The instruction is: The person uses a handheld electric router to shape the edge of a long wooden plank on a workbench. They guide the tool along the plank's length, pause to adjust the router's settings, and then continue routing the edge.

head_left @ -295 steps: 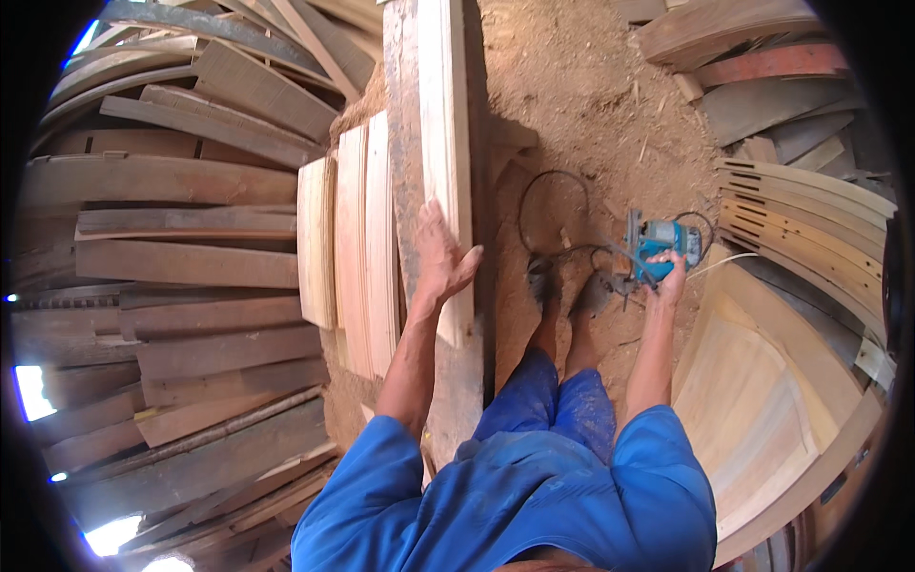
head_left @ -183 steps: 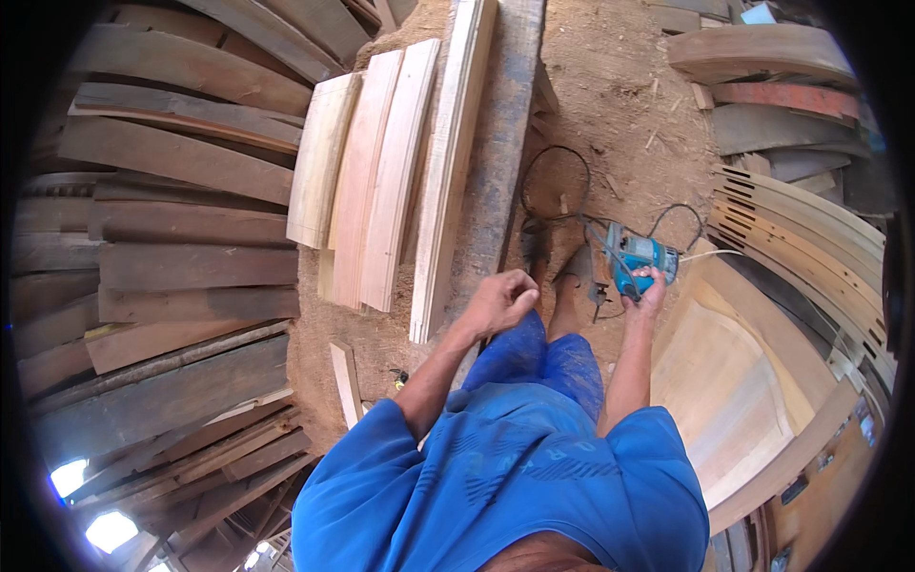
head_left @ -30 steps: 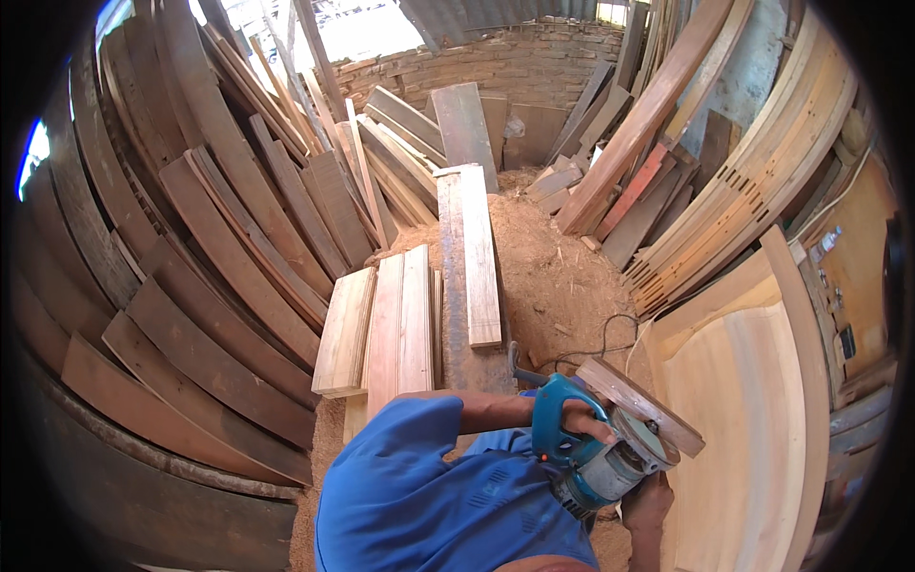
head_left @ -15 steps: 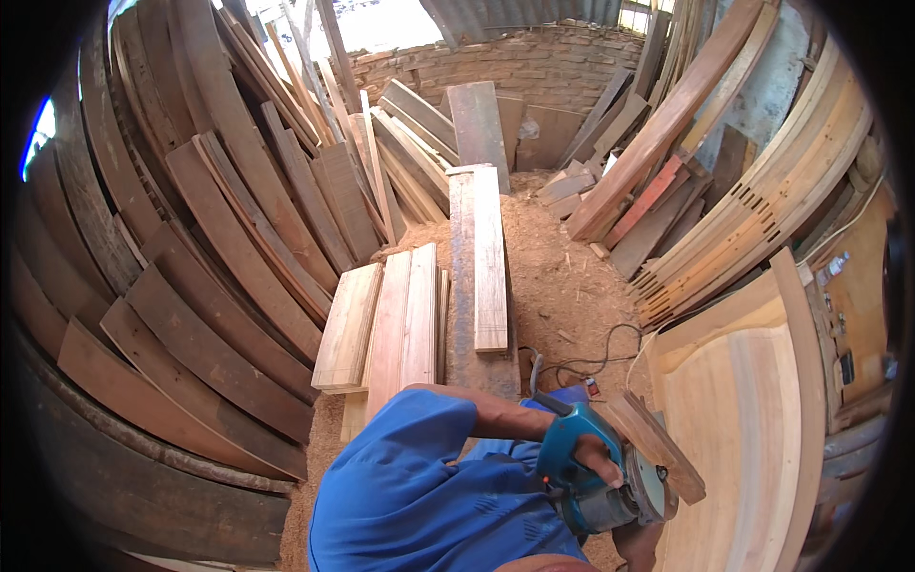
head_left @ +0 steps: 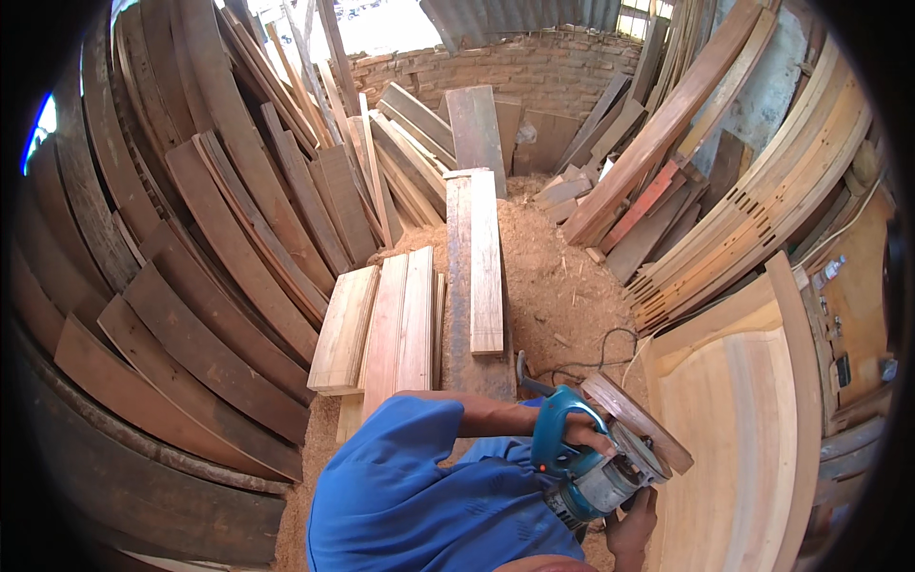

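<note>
A teal and grey D-handle router (head_left: 602,484) is held tilted over on its side at my lower right. Wrapped round its teal handle is my left hand (head_left: 589,436), the arm reaching across from the left in a blue sleeve. My right hand (head_left: 633,527) sits below the router, fingers bent up against the edge of its round base; the fingertips are partly hidden. A short brown strip of wood (head_left: 640,419) lies along the far side of the base, and I cannot tell whether it is fixed there.
A narrow bench (head_left: 460,276) bears a long pale board (head_left: 486,286). Stacked planks (head_left: 398,315) lie left of it. A curved pale panel (head_left: 729,429) stands at right. A dark cord (head_left: 610,353) loops over sawdust (head_left: 553,276). Timber (head_left: 229,257) leans along the left wall.
The router has turned and shifted slightly up and left, with the wood strip moving along. My right hand, mostly hidden behind the router before, now shows below its base.
</note>
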`<state>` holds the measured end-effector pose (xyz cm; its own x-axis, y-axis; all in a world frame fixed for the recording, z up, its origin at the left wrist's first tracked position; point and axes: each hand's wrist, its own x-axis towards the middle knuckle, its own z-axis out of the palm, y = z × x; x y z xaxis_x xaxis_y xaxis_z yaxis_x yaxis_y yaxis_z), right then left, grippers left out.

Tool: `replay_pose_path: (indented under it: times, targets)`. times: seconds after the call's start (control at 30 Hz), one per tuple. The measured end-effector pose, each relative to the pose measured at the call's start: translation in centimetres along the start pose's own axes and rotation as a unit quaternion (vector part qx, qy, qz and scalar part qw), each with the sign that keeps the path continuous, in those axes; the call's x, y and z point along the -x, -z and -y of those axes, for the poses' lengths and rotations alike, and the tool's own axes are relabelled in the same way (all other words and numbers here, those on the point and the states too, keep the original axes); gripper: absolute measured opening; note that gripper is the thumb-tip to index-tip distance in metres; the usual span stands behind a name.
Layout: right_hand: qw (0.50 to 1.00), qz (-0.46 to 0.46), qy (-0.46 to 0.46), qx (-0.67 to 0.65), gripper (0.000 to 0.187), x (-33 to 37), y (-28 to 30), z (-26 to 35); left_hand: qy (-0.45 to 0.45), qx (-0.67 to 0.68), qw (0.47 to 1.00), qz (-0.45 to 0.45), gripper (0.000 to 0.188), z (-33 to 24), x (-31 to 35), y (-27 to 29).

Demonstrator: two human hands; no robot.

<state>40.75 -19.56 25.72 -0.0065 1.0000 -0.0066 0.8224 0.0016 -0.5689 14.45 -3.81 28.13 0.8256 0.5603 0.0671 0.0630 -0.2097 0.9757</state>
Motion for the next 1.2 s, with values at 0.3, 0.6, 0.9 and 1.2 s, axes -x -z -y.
replay_pose_path:
  times: [0.3, 0.6, 0.9, 1.2]
  targets:
    - [0.991, 0.002, 0.049, 0.121, 0.041, -0.5, -0.3, -0.1, 0.033, 0.019, 0.999, 0.009, 0.071, 0.5, 0.4, -1.2]
    - [0.975, -0.053, 0.073, -0.204, 0.036, 0.5, 2.3, 6.4, 0.063, 0.116, 0.971, 0.199, 0.059, -2.2, -0.2, -2.1]
    - [0.976, -0.033, 0.064, -0.205, 0.036, 0.9, 2.7, 9.3, 0.048, 0.08, 0.974, 0.206, 0.053, -3.6, 1.0, -1.2]
    - [0.986, -0.059, -0.013, -0.156, 0.063, -0.1, 0.8, 4.4, 0.03, 0.037, 0.994, 0.095, 0.056, -2.8, 1.0, 0.8]
